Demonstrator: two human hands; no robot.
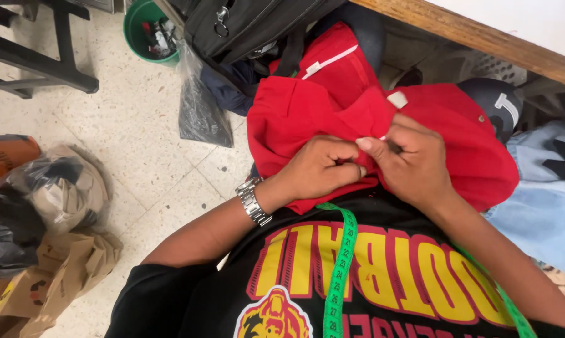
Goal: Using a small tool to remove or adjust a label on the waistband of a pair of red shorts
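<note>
hands both busy here: our left hand (320, 168) and right hand (411, 164) are clenched on the red cloth (295, 116) bunched in our lap, green tape (339, 275) hanging down our black shirt (382, 281).

Layout about the grip, as I see it through the head camera: my left hand (320, 168) and right hand (411, 163) meet on a garment (295, 116) bunched in my lap, touching one another. A wristwatch (253, 200) sits on the left wrist, left of the grip. A measuring tape (340, 269) hangs nearer to me than the grip, on my chest. Beyond the grip lies a bag (245, 25); further left of it, a bucket (135, 34) on the floor. A table edge (483, 40) runs beyond and right. A plastic bag (201, 112) lies left of the garment. Paper bags (63, 263) lie far left, well apart.
</note>
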